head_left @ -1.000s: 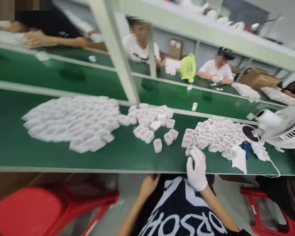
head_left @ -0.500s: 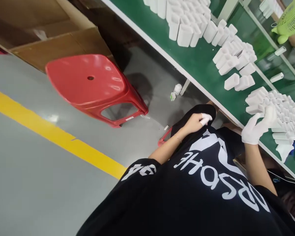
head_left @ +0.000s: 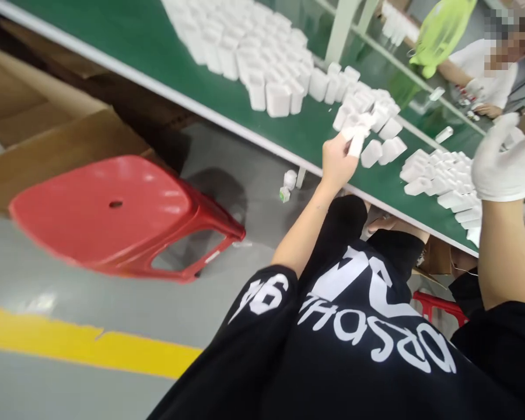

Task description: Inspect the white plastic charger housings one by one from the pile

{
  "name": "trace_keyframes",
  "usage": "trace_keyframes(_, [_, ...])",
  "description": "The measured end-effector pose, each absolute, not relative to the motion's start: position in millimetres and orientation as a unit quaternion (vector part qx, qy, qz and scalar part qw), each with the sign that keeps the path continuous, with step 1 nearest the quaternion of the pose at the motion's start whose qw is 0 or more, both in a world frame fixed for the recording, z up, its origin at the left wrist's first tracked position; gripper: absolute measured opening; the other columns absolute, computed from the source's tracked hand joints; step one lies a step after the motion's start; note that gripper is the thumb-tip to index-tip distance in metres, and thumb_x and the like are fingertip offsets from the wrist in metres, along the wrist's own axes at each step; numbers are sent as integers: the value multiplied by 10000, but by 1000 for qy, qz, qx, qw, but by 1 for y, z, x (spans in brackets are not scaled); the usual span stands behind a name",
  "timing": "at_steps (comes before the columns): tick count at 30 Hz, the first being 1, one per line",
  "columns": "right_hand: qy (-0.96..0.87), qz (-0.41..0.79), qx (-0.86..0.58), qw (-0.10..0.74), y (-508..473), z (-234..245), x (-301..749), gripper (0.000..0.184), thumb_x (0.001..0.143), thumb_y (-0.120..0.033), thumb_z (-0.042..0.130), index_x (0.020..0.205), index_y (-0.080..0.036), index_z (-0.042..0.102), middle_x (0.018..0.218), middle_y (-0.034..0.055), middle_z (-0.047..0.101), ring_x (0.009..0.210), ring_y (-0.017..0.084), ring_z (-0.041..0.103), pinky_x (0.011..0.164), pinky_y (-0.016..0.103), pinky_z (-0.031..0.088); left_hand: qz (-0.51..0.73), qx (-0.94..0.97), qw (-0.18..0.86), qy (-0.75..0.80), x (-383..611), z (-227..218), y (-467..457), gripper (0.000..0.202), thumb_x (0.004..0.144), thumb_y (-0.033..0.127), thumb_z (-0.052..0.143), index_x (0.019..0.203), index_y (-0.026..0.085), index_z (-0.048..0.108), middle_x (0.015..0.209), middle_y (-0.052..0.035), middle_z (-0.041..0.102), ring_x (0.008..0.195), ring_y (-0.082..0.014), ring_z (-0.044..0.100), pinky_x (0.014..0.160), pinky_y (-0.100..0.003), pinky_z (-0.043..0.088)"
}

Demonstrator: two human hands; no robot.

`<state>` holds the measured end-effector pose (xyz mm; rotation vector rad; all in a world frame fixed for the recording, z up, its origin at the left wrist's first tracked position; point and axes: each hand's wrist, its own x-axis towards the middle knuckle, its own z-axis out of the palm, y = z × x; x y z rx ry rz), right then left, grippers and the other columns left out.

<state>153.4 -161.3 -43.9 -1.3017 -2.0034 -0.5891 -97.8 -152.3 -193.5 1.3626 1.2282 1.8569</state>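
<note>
My left hand [head_left: 339, 160], with white covers on some fingertips, reaches over the green table [head_left: 301, 137]. Its fingertips are at the middle cluster of small white hollow pieces [head_left: 391, 128]. White on white, the fingertips blend into the pieces, so whether they grip one cannot be made out. At the right edge my right hand [head_left: 503, 163], in a white glove, is raised with thumb and fingers apart. Its fingers run partly out of view, and no held thing shows. A group of white pieces [head_left: 450, 181] lies to its left.
A large block of white pieces [head_left: 245, 52] stands at the table's upper left. Beyond the table, a person [head_left: 485, 70] sits near a green fan [head_left: 444, 35]. A red stool [head_left: 109, 210] and a cardboard box [head_left: 48, 134] are on the left.
My left hand has moved from my lap to the middle cluster on the table. My right hand has risen toward the right edge. The view has shifted and turned.
</note>
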Motion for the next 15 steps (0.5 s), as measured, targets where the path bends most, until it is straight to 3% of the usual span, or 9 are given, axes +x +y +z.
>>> trace_keyframes(2, [-750, -458, -380, 289, -158, -38, 173, 558, 974, -296, 415, 1479, -75, 328, 1555, 148, 318, 1458, 341, 220, 1145, 552, 210, 638, 485, 287, 525, -93, -194, -148, 233, 896, 186, 509, 950, 117, 725, 831, -29, 725, 824, -150, 676, 794, -220, 502])
trace_keyframes(4, [-727, -531, -324, 290, -157, -36, 193, 587, 948, -226, 454, 1492, -85, 284, 1525, 175, 350, 1436, 344, 262, 1122, 590, 261, 615, 501, 288, 536, -95, -194, -146, 238, 860, 199, 527, 944, 113, 732, 734, -28, 703, 724, -152, 649, 726, -231, 499])
trace_keyframes(9, [-585, -553, -452, 385, -172, -55, 230, 632, 895, -216, 534, 1471, -159, 280, 1413, 216, 430, 1324, 407, 391, 1001, 697, 353, 575, 539, 285, 545, -102, -181, -143, 299, 800, 332, 517, 841, 142, 744, 560, -12, 627, 588, -164, 600, 608, -247, 489])
trace_keyframes(15, [-509, -540, -544, 392, -171, -72, 271, 678, 827, -250, 635, 1440, -240, 345, 1444, 209, 368, 1292, 461, 395, 905, 684, 433, 556, 560, 254, 559, -108, -175, -141, 383, 728, 474, 471, 665, 183, 712, 414, 1, 535, 448, -184, 547, 466, -268, 465])
